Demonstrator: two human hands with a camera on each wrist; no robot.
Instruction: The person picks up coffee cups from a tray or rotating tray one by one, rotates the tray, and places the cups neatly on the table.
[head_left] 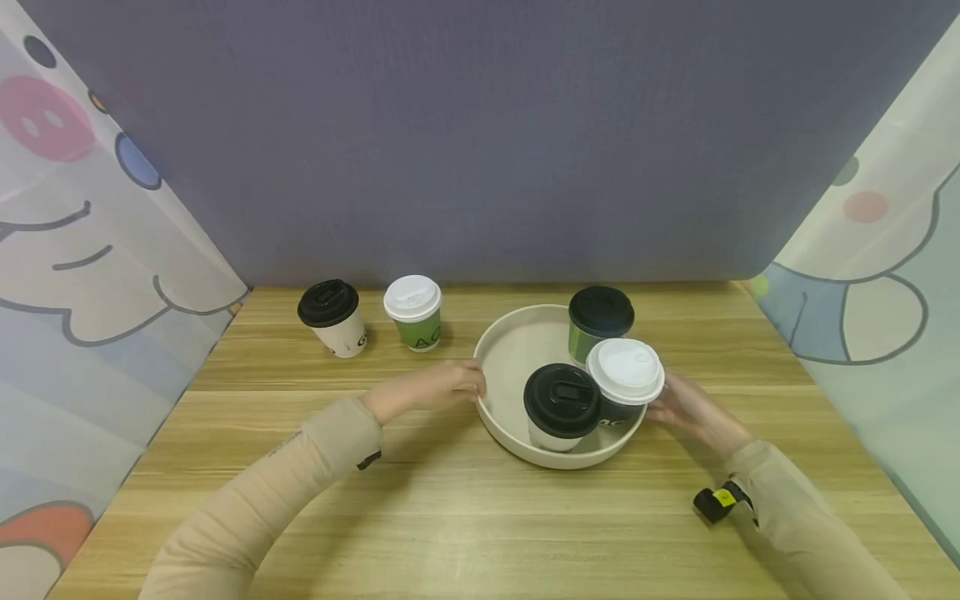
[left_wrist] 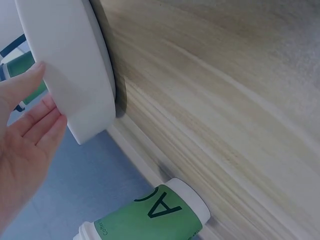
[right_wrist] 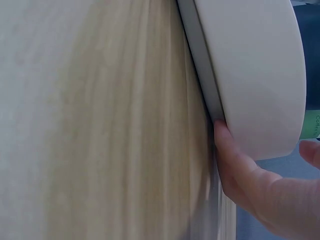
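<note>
A round cream tray point(head_left: 510, 367) with a raised rim lies between both hands. My left hand point(head_left: 442, 385) holds its left side, thumb at the rim and fingers against the outer wall in the left wrist view. On the tray's right side, my right hand point(head_left: 686, 408) grips the edge; in the right wrist view its fingertips reach under the base and the thumb is by the rim. Three lidded paper cups stand in the tray: a white cup with black lid point(head_left: 562, 404), a dark cup with white lid point(head_left: 626, 372) and a green cup with black lid point(head_left: 600, 315).
Left of the tray, towards the back of the wooden table point(head_left: 465, 533), stand a white cup with black lid point(head_left: 337, 321) and a green cup with white lid point(head_left: 416, 315). A grey panel point(head_left: 480, 142) rises behind; cartoon-printed curtains flank the table.
</note>
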